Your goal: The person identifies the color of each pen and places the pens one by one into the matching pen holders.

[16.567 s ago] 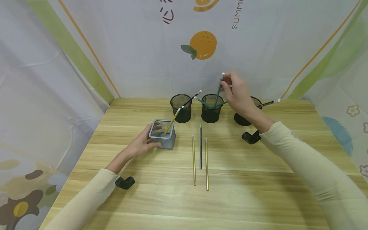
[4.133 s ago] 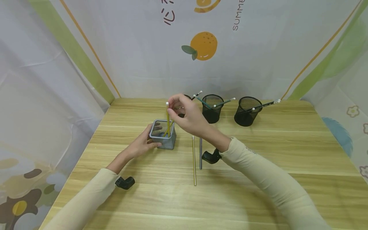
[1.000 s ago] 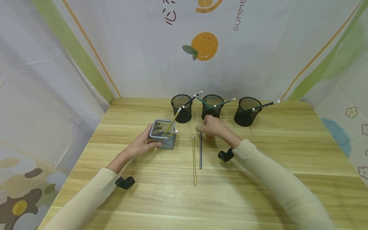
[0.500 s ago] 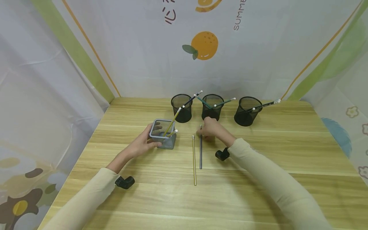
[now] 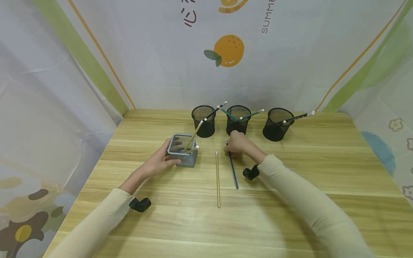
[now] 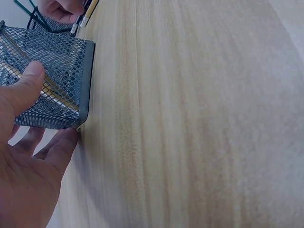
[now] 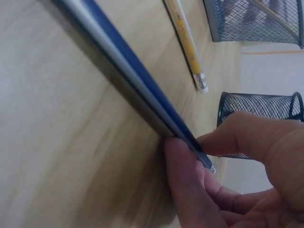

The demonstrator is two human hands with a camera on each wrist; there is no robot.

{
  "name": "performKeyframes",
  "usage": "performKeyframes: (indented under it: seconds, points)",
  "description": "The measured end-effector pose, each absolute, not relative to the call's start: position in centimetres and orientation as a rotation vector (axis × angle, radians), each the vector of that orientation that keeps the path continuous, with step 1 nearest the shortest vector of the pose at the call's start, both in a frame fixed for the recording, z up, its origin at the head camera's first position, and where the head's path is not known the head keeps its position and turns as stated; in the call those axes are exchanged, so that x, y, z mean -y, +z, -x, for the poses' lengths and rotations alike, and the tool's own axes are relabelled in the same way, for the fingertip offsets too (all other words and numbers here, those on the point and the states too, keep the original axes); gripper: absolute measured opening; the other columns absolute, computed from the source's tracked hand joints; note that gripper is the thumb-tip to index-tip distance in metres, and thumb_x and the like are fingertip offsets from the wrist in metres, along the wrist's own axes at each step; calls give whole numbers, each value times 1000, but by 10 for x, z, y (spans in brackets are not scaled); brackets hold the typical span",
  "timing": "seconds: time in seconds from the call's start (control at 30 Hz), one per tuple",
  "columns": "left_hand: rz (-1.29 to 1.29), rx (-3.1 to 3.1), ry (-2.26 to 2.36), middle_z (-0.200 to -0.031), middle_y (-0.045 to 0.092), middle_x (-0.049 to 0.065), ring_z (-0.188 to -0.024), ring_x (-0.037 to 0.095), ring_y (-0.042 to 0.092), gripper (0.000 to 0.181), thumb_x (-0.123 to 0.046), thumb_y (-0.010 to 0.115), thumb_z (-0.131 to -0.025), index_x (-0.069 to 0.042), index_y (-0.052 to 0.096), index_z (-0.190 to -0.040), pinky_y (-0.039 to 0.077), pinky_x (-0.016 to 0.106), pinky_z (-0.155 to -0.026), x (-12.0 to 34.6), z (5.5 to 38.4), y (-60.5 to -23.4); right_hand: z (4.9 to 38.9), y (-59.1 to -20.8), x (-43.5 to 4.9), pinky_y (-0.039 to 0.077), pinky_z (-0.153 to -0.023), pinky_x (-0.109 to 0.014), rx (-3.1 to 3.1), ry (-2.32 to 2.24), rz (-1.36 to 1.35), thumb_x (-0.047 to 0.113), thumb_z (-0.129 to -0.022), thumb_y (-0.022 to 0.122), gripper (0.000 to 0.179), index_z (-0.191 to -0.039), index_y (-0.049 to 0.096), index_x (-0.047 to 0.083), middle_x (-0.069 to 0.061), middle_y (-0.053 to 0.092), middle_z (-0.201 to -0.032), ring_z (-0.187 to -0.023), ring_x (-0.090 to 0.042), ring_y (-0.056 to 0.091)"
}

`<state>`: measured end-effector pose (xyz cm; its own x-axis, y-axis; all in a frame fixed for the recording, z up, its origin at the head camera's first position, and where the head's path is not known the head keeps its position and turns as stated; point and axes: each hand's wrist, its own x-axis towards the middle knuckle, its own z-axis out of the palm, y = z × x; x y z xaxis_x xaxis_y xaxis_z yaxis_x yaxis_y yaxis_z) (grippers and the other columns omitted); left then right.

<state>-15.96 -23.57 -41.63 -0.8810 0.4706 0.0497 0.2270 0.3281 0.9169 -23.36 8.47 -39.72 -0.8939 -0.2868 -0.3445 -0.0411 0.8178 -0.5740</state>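
My left hand (image 5: 160, 159) grips a square grey mesh pencil cup (image 5: 188, 162), its thumb on the near side and fingers round the far side. Yellow pencils (image 5: 193, 136) lean inside that cup, white erasers up. My right hand (image 5: 240, 142) pinches a dark blue pencil (image 5: 233, 170) near its eraser end, as the right wrist view shows up close: thumb and fingertips on the shaft (image 7: 142, 85). The pencil slants over the table, its far end toward me. Left of it a yellow pencil (image 5: 218, 182) lies on the wood.
At the back stand three round black mesh cups: the left (image 5: 205, 129) with dark blue pencils, the middle (image 5: 233, 127) with green pencils, the right (image 5: 273, 132) with black pencils. A printed white curtain (image 5: 161, 64) hangs behind the wooden table (image 5: 180, 229).
Over the last half second the blue pencil's lower end has swung right in my right hand. Earlier, my right hand put a yellow pencil into the grey cup. The left hand has stayed put.
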Motion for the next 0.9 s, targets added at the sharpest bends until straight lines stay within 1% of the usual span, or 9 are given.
performKeyframes:
  seconds: [0.07,0.17,0.3,0.4,0.47,0.63,0.77,0.9]
  points:
    - [-636,-2364,1583,-153,34,30,-137,49,39,82,9,68,-92,-1,19,-157,34,59,-112,236,159,-416,234,-398,-88,49,-48,-22,-2556,-834,252,6,-89,67,44,-53,43,13,2,43,-47,-46,-16,64]
    - [-638,-2358,1590,-153,33,31,-137,49,38,82,10,68,-92,0,18,-157,34,59,-112,235,159,-416,232,-397,-93,45,-46,-20,-2506,-902,267,5,-90,66,48,-49,43,15,3,41,-45,-45,-16,62]
    - [-632,-2361,1593,-154,33,31,-137,49,40,82,11,68,-92,1,18,-157,35,57,-112,235,160,-416,229,-395,-102,43,-45,-19,-2464,-992,292,3,-90,65,44,-50,48,12,-1,50,-47,-49,-18,64]
    - [-622,-2367,1592,-154,32,30,-136,48,41,82,11,68,-92,1,19,-157,36,57,-111,235,160,-416,226,-392,-108,47,-48,-21,-2460,-1037,312,2,-89,64,36,-54,55,8,-7,60,-53,-53,-21,67]
    - [-618,-2370,1588,-154,32,30,-136,48,40,82,10,68,-92,1,19,-157,36,57,-111,235,160,-417,225,-391,-111,51,-51,-23,-2458,-1060,324,2,-89,64,33,-57,59,5,-9,62,-56,-55,-21,68]
    - [-617,-2372,1584,-154,32,30,-137,48,40,81,10,68,-93,1,19,-157,35,59,-111,235,160,-417,223,-388,-115,59,-59,-30,-2469,-1086,322,1,-89,64,25,-64,65,2,-10,64,-64,-60,-23,68]
    - [-624,-2375,1584,-154,33,30,-136,49,40,81,11,67,-92,2,19,-156,35,59,-111,235,160,-416,221,-384,-116,61,-66,-35,-2470,-1100,294,2,-91,65,16,-76,68,-1,-11,66,-75,-67,-27,70]
    - [-630,-2374,1586,-154,33,30,-136,49,41,81,11,68,-92,2,19,-156,36,58,-111,234,160,-416,219,-382,-117,61,-68,-36,-2442,-1140,281,3,-93,65,9,-87,66,-4,-13,68,-81,-71,-29,71]
